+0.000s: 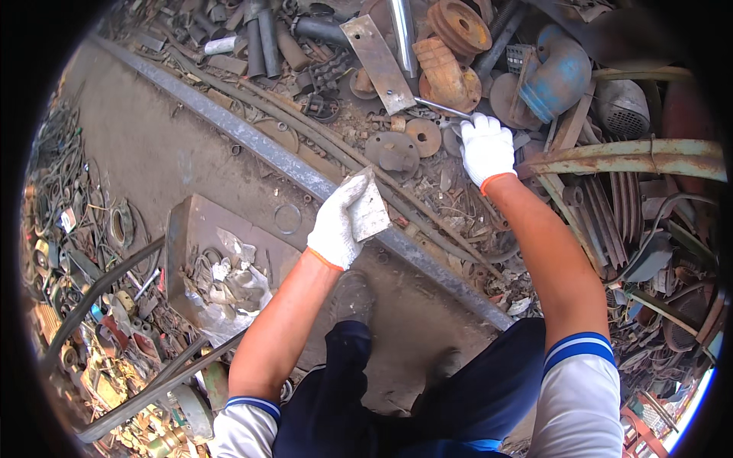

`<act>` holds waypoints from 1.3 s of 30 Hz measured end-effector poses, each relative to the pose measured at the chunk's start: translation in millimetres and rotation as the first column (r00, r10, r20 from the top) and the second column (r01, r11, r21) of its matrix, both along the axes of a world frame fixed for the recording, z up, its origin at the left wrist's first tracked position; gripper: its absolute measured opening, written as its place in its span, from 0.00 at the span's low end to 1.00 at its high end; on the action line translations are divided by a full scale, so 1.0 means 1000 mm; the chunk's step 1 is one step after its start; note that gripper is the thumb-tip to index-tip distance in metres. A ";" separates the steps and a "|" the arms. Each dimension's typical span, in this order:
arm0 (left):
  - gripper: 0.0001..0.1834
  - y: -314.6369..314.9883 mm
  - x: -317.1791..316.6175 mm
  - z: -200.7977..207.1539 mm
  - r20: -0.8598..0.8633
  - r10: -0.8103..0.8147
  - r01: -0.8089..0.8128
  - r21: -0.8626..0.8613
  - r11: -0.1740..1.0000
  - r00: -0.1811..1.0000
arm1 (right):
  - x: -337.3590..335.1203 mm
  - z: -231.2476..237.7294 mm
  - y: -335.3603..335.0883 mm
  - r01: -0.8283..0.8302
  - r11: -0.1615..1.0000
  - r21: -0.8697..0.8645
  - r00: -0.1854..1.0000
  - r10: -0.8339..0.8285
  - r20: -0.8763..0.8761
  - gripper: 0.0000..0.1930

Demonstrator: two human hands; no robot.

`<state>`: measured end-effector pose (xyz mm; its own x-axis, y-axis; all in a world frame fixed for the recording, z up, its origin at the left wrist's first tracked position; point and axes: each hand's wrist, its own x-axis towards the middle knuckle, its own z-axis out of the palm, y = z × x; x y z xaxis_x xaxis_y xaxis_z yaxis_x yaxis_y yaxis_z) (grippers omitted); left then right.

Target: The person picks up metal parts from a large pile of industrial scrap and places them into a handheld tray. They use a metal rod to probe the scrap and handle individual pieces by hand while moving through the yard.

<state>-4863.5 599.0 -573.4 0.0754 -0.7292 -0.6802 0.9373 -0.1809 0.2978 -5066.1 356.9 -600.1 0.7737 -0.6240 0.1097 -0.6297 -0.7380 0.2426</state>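
Note:
My left hand (336, 229), in a white knit glove with an orange cuff, is closed on a flat, grey-white, dirt-stained plate (371, 212). It holds the plate above the long metal bar, with the thumb side along the top edge. My right hand (487, 149), gloved the same way, reaches into the scrap pile with its fingers curled. A thin metal rod (441, 106) sticks out leftward from its fingers; its other end is hidden by the glove. Close to that hand lie a rusty ring (423, 137), a round flange plate (392, 153) and a blue pipe elbow (556, 76).
A long steel bar (305, 177) crosses the ground diagonally. A wheeled-looking tray (229, 217) with scraps and plastic stands left, its black handles (107, 286) nearby. A drilled flat bar (379, 65) lies ahead. A rusty curved beam (634, 158) juts in at right.

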 end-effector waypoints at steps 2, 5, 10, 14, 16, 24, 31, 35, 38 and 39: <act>0.12 0.001 -0.002 0.001 -0.011 -0.006 0.006 -0.029 1.000 1.000 | -0.003 0.002 -0.011 0.006 0.999 0.047 0.995 -0.001 -0.101 0.08; 0.11 0.001 -0.001 0.002 0.024 -0.003 0.002 0.073 0.997 1.000 | -0.008 0.011 -0.008 -0.083 0.996 0.042 0.993 0.086 -0.078 0.06; 0.10 0.001 0.001 0.006 0.017 -0.011 0.010 0.040 0.999 1.000 | -0.011 0.057 0.025 0.001 0.972 0.237 0.907 -0.101 0.408 0.08; 0.10 -0.005 0.003 0.007 0.028 0.001 -0.001 0.026 1.000 1.000 | -0.007 0.089 0.043 -0.202 0.220 0.954 0.218 -0.940 0.263 0.11; 0.10 -0.009 -0.002 0.009 0.022 0.002 -0.003 0.041 0.999 1.000 | -0.014 0.092 0.044 -0.328 0.151 0.932 0.124 -0.972 0.202 0.12; 0.12 -0.005 0.000 0.000 0.009 -0.011 0.011 -0.008 1.000 1.000 | -0.011 0.100 0.055 -0.443 0.086 0.893 0.098 -0.985 0.143 0.13; 0.11 -0.002 0.005 -0.001 0.033 0.034 -0.035 0.022 0.999 0.999 | 0.000 0.117 0.038 -0.376 0.343 0.861 0.018 -0.926 0.377 0.15; 0.11 0.003 0.009 -0.003 0.042 0.038 -0.040 0.060 0.997 0.998 | 0.000 0.122 0.020 -0.270 0.603 0.750 0.006 -0.778 0.628 0.15; 0.11 0.006 0.007 0.000 0.028 0.039 -0.040 0.035 0.999 0.999 | 0.011 0.113 0.016 -0.192 0.699 0.688 -0.107 -0.712 0.694 0.13; 0.11 0.006 0.008 0.000 0.021 0.036 -0.037 0.033 0.999 0.999 | 0.012 0.113 0.010 -0.169 0.711 0.683 -0.127 -0.702 0.700 0.13</act>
<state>-4855.8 605.5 -573.2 0.1157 -0.7026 -0.7021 0.9373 -0.1567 0.3113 -5054.1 367.3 -486.8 -0.1000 -0.9906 0.0930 -0.0326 -0.0902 -0.9954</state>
